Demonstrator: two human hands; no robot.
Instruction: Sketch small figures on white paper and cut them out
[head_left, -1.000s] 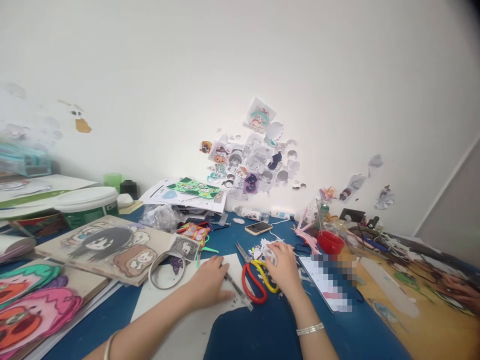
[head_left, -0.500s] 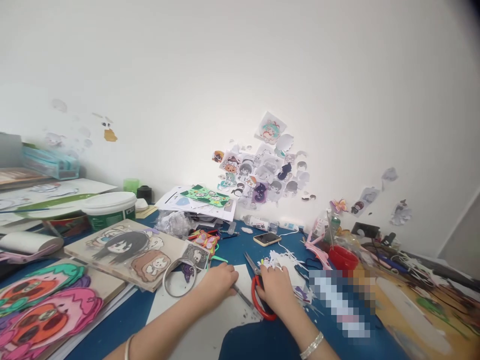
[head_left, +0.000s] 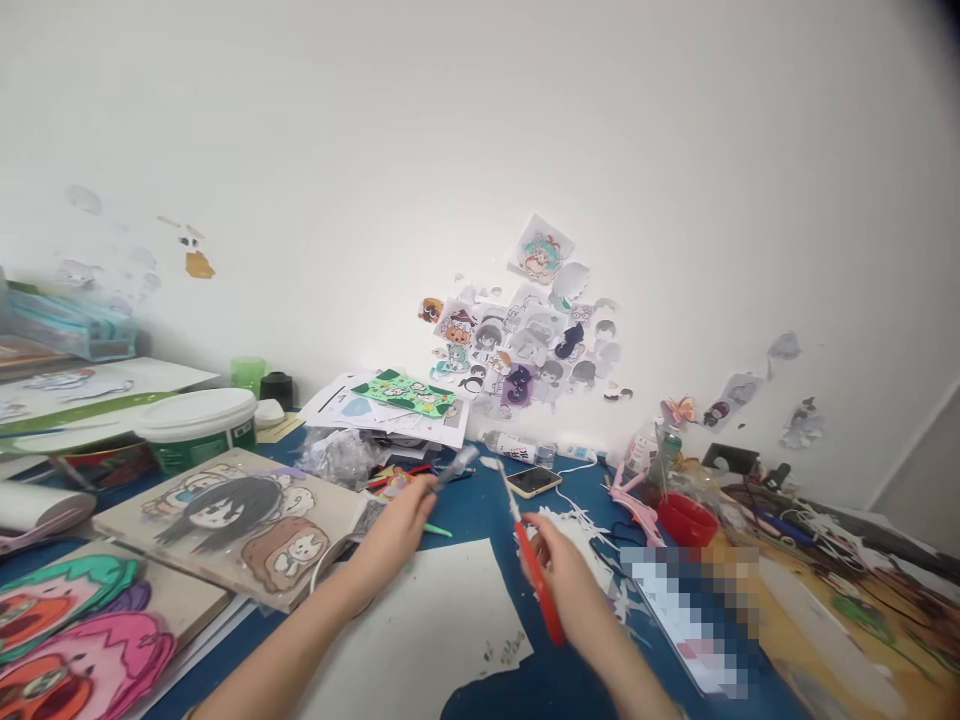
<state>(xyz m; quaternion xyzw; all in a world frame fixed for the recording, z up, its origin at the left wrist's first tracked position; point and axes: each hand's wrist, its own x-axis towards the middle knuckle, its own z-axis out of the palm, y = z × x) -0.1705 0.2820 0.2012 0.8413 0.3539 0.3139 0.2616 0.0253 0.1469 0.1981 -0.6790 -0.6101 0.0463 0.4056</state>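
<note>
My left hand (head_left: 396, 528) is raised over the blue table (head_left: 465, 505) and closed on a slim grey craft knife (head_left: 453, 467) that points up and right. My right hand (head_left: 564, 570) is closed on red-handled scissors (head_left: 534, 565), lifted off the table with the blades pointing up toward the wall. Below both hands lies a white paper sheet (head_left: 420, 640) with small scraps on its right edge. White paper cut-outs (head_left: 581, 528) lie just right of my right hand.
A phone (head_left: 533, 481) and a glue bottle (head_left: 517, 447) lie near the wall. Painted character boards (head_left: 232, 520) and a green tub with a white lid (head_left: 196, 425) fill the left side. A red bowl (head_left: 687, 518) and clutter crowd the right. Stickers (head_left: 517, 340) cover the wall.
Both hands have lifted off the paper: the left took the craft knife up and away, the right picked up the red scissors. The camera view shifted slightly.
</note>
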